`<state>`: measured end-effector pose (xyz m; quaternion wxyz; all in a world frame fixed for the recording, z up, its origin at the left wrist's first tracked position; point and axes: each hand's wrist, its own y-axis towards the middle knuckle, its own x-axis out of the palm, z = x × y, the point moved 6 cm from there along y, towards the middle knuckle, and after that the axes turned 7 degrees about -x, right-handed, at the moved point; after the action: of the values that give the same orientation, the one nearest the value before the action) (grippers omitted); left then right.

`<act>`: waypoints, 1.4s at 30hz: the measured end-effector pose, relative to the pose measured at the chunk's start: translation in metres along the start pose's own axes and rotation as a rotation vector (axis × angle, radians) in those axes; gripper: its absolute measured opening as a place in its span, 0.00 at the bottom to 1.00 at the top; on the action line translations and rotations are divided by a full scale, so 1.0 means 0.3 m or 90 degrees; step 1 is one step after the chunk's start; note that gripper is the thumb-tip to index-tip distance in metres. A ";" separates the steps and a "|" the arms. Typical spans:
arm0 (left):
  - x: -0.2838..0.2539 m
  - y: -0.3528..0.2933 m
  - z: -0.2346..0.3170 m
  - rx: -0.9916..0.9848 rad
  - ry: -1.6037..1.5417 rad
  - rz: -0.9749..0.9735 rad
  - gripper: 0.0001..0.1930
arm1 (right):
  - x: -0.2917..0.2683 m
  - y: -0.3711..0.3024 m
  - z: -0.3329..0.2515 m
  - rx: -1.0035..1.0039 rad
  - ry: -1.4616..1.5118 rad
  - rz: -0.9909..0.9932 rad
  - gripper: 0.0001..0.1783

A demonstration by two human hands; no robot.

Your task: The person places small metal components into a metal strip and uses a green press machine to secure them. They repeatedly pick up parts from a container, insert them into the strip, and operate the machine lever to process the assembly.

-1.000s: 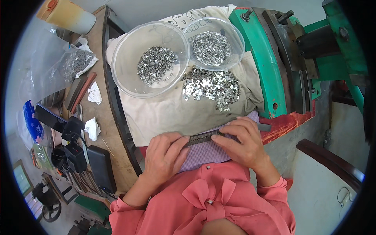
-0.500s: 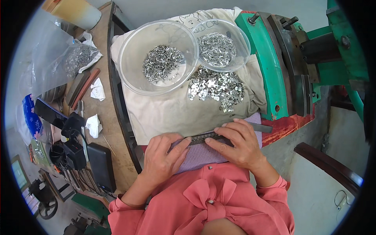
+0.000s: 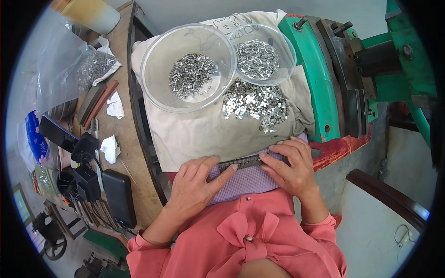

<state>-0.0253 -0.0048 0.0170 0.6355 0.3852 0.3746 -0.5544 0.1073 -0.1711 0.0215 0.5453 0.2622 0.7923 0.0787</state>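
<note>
A dark, narrow metal strip [image 3: 245, 163] with a row of small slots lies across the purple checked cloth [image 3: 245, 183] in front of me. My left hand [image 3: 198, 178] grips its left end, thumb laid along the near edge. My right hand [image 3: 293, 166] is closed round the strip farther right, its fingers hiding part of the bar. The strip's plain end [image 3: 316, 152] sticks out past my right fingers. Just beyond lies a loose pile of small shiny metal discs [image 3: 255, 104] on a beige cloth [image 3: 185, 134]. Whether pieces sit in the slots is too small to tell.
A large clear tub [image 3: 153, 92] holds short metal pieces; a smaller clear bowl [image 3: 287, 65] holds thin metal pins. A green machine [image 3: 320, 102] borders the right. On the left a wooden bench [image 3: 132, 139] carries a black box [image 3: 119, 197], files and a plastic bag.
My hands have moved apart, baring more of the slotted part. The left thumb has slid right along the strip and my right hand has shifted right; less of the plain end shows.
</note>
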 end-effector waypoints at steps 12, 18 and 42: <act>-0.015 0.026 -0.016 -0.057 -0.126 0.041 0.25 | -0.009 0.040 -0.001 -0.001 -0.002 -0.016 0.21; -0.023 0.064 -0.024 -0.071 -0.193 0.073 0.20 | 0.002 0.042 -0.018 -0.023 0.014 -0.004 0.20; -0.078 0.074 -0.059 0.009 -0.075 0.125 0.18 | 0.019 0.083 -0.024 -0.016 -0.026 0.020 0.18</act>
<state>-0.0065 0.0229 0.0322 0.7049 0.3912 0.2933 -0.5139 0.1074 -0.1458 0.0298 0.5631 0.2693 0.7758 0.0921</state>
